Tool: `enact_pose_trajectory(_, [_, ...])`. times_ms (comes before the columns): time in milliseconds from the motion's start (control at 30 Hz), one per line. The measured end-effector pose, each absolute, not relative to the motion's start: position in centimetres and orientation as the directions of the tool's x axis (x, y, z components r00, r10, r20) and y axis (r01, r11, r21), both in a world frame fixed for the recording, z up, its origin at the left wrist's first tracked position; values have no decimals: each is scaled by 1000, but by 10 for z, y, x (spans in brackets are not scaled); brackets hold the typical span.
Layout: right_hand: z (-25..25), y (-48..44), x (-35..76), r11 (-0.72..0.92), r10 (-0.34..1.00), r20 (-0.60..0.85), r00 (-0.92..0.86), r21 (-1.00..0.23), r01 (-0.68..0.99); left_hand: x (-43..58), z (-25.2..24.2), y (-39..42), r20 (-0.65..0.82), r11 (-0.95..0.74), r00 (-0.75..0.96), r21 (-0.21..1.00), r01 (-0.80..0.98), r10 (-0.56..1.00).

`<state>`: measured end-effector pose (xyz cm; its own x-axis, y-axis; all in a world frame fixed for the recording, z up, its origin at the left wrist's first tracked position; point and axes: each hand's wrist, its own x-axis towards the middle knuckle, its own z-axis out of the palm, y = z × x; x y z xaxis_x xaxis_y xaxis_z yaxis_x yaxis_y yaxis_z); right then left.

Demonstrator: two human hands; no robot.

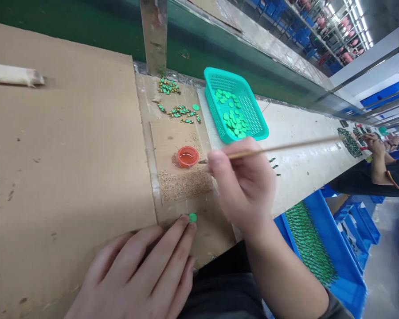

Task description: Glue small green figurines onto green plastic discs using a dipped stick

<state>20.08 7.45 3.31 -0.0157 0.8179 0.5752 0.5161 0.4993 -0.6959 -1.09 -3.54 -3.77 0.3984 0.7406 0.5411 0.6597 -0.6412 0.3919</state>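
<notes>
At the table's near edge, my left hand (142,270) lies palm down with its fingers together. Its fingertips hold a small green disc (193,217) against the cardboard. My right hand (244,184) is closed around a thin wooden paintbrush (286,146), gripping it low near its dark tip. That tip points left, just beside a small red cup (188,157) of liquid. The cup stands on a speckled board (182,186). Small green, black and gold figures (179,111) lie beyond it, with a loose green disc (195,107) beside them.
A turquoise basket (236,76) with many green discs stands behind my right hand. Blue trays (349,283) with green pieces are at the lower right. A white roll (13,74) lies at the left. At far right, a co-worker's hands (374,144) are near dark pieces.
</notes>
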Motion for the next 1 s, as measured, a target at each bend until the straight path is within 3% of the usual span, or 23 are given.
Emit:
enact_pose_trajectory(167, [30,109,194,498,837,530,-137,-631,595,-9,-36,-32,562,-642,378,403,652,736])
enact_pose_trajectory(1000, [27,107,193,493,826,555,-95,-630,600,-5,-37,-30,580,-644,363,404,650,729])
